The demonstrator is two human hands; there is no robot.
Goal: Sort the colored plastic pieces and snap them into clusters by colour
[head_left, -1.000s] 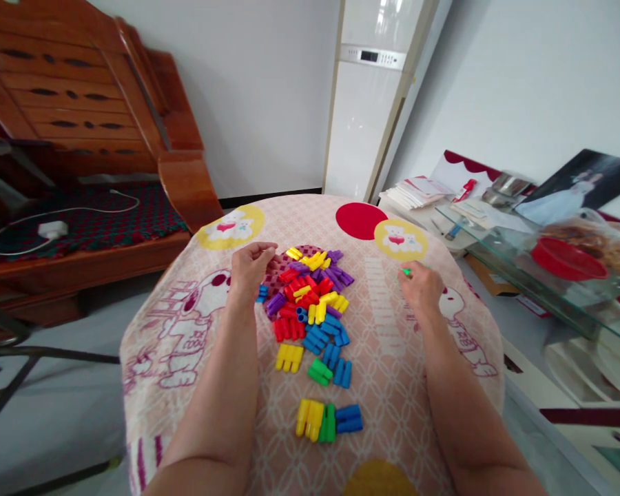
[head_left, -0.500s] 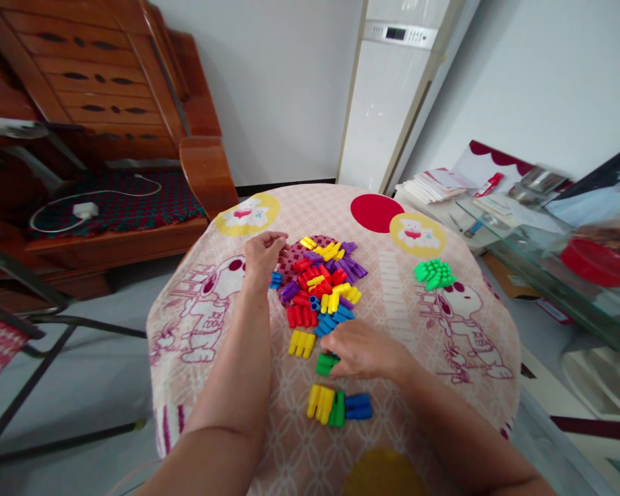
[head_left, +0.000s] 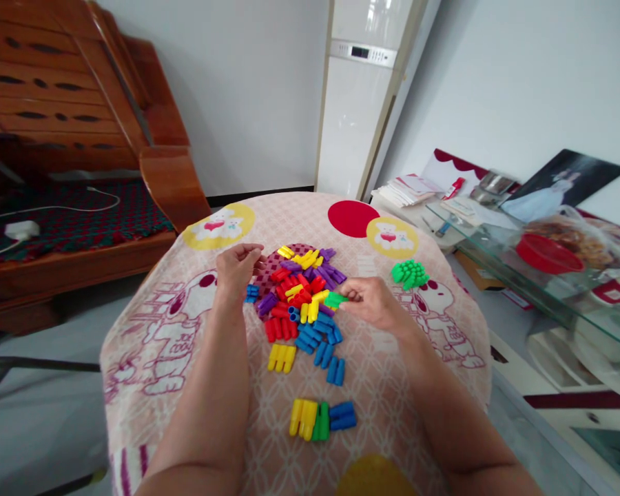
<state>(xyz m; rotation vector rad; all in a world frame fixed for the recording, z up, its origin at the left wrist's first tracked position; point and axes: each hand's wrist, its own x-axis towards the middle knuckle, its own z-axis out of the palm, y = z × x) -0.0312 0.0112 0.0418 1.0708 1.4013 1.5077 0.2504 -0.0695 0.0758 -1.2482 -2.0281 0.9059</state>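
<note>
My right hand [head_left: 369, 301] pinches a green toy building block [head_left: 335, 300] at the right side of a mixed pile. Red blocks [head_left: 282, 328], purple blocks [head_left: 332, 277], yellow blocks [head_left: 310, 311] and blue blocks [head_left: 308, 336] make up that pile. My left hand [head_left: 239, 267] rests by the pile's left edge, fingers loosely bent and apart, nothing seen in them. Below its wrist lies a small blue block [head_left: 251, 293]. Nearer me, a yellow piece [head_left: 304, 419], a green piece [head_left: 321, 421] and a blue piece [head_left: 343, 415] sit together in a row.
A cluster of green blocks [head_left: 410, 274] lies apart on the right of the round table's patterned cloth [head_left: 393, 393]. To the right stands a glass shelf [head_left: 496, 255] carrying a red bowl [head_left: 549, 253]. A wooden bench [head_left: 170, 179] is at the left.
My right hand has lifted the green block from the near side of the pile and carried it away from me. Blue blocks it covered now show. The view has shifted right.
</note>
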